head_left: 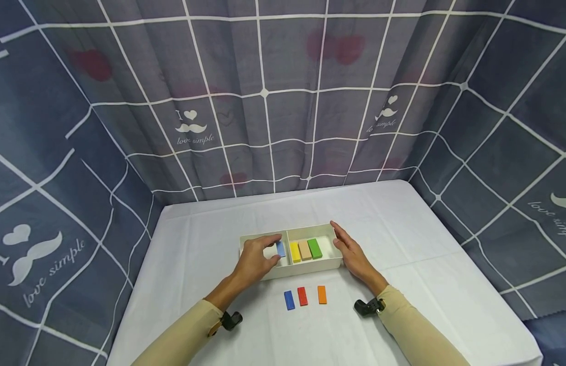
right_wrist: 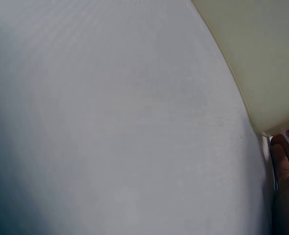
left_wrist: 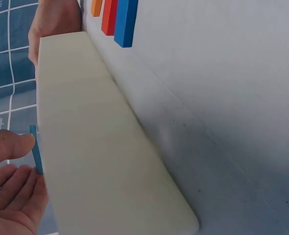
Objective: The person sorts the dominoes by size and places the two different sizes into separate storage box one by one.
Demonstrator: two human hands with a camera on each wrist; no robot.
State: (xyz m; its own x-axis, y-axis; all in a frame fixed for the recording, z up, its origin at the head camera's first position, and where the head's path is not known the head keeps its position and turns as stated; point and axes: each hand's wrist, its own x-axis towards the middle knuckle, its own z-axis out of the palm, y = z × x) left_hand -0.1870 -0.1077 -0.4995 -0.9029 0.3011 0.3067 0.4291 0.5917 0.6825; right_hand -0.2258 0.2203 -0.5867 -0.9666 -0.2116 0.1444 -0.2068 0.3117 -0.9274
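Note:
A long cream box [head_left: 305, 265] with a divider lies on the white table. My left hand [head_left: 252, 258] is over its left compartment and pinches a light blue block [head_left: 280, 249] between thumb and fingers. In the left wrist view the blue block [left_wrist: 36, 149] shows edge-on beside the box's wall [left_wrist: 95, 137]. The right compartment holds a yellow block [head_left: 295, 251], a beige block [head_left: 304, 250] and a green block [head_left: 315, 248], side by side. With fairly straight fingers, my right hand [head_left: 352, 252] touches the box's right end; the right wrist view shows only part of it.
In front of the box, a dark blue block [head_left: 289, 300], a red block [head_left: 302, 296] and an orange block [head_left: 322, 295] lie in a row on the white tablecloth [head_left: 196, 244]. A dark checked curtain [head_left: 287, 122] surrounds the table at the back and sides.

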